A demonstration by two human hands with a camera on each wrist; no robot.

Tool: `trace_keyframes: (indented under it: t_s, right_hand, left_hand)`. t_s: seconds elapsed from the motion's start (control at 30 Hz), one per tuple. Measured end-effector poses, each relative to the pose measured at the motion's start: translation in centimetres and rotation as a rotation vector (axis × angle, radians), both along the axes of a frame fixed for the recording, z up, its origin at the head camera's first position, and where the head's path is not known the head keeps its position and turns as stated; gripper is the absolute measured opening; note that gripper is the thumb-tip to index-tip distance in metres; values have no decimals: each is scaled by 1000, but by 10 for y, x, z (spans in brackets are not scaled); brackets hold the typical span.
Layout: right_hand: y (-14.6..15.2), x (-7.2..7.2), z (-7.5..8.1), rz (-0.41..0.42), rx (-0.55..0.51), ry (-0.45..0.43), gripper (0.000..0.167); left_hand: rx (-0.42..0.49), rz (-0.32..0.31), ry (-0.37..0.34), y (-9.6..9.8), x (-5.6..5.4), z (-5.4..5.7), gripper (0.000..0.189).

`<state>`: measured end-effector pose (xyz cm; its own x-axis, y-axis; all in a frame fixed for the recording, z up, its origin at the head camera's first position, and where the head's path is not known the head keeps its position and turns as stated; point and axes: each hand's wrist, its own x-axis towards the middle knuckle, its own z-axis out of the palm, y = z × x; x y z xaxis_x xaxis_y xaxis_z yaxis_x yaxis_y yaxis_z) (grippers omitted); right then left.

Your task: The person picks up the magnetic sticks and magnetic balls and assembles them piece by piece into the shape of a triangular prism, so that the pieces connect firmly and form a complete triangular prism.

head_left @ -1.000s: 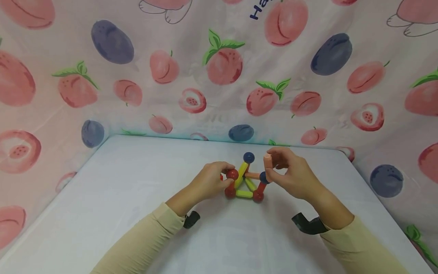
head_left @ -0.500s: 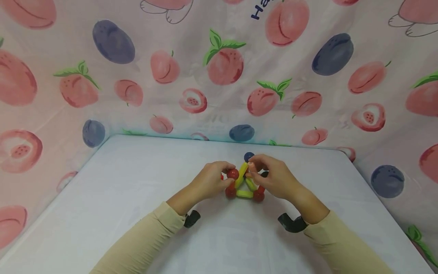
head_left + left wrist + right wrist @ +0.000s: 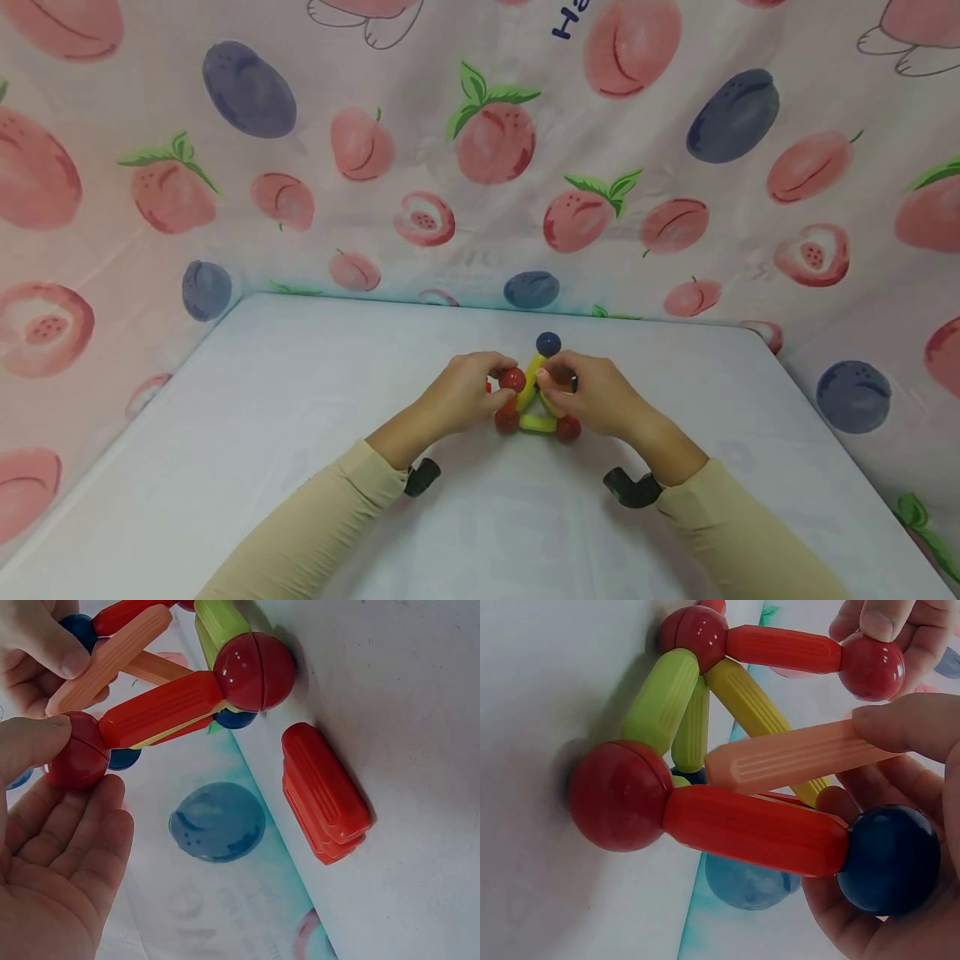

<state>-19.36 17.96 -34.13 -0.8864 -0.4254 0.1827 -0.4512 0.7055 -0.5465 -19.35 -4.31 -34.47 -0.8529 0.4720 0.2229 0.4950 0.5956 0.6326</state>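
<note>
In the head view, my left hand (image 3: 459, 397) pinches a red ball (image 3: 512, 380) between thumb and fingers. That ball tops a raised red stick (image 3: 784, 649) of a frame built from balls and ribbed sticks. My right hand (image 3: 603, 393) pinches a peach-coloured stick (image 3: 780, 759), held slanted inside the frame between the two raised front balls. Around the dark blue ball (image 3: 889, 859) on the other raised red stick (image 3: 754, 831), the right fingers and palm lie close. A lime stick (image 3: 537, 424) joins two lower red balls. Another blue ball (image 3: 548, 343) tops the back.
Red sticks (image 3: 324, 793) lie together on the white table (image 3: 262, 433), beyond the left hand and mostly hidden by it in the head view. A fruit-print cloth (image 3: 420, 167) hangs behind the table.
My right hand has moved left and slightly down with the peach-coloured stick, from the frame's right side to its middle. The stick has tipped over from upright. My left hand has kept its hold.
</note>
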Motion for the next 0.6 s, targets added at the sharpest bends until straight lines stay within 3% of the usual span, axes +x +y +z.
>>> trace_keyframes:
  t_s: [0.6]
  right_hand:
    - [-5,-3,-5,18,110,-5,19]
  left_hand:
    - [0,3,1,2,1,0,36]
